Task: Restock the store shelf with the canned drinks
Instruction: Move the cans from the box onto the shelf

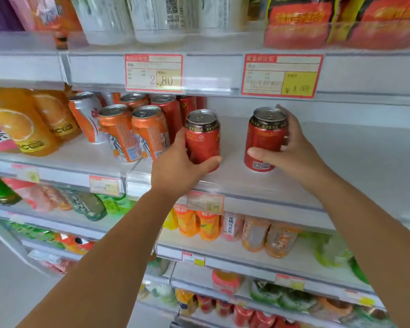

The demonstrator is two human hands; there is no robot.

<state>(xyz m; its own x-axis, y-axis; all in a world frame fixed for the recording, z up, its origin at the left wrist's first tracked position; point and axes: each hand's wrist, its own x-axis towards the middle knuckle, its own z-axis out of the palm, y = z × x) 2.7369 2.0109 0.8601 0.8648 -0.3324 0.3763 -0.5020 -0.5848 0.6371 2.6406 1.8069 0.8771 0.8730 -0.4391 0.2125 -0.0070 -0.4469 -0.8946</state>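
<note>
Shelf [282, 181], front edge: my left hand [175, 169] clamps one upright red can [202, 138] beside the stocked red cans [175, 110]; my right hand [296, 150] clamps another can [265, 140] apart, on bare shelf.

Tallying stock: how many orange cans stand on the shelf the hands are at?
4 visible: two front orange cans, one behind them, and an orange-and-white can at left. More may be hidden behind.

White shelf [294, 147] bears orange cans [133, 133] and red cans [171, 110] at left, two red cans [202, 138] standing upright toward its front edge.
</note>
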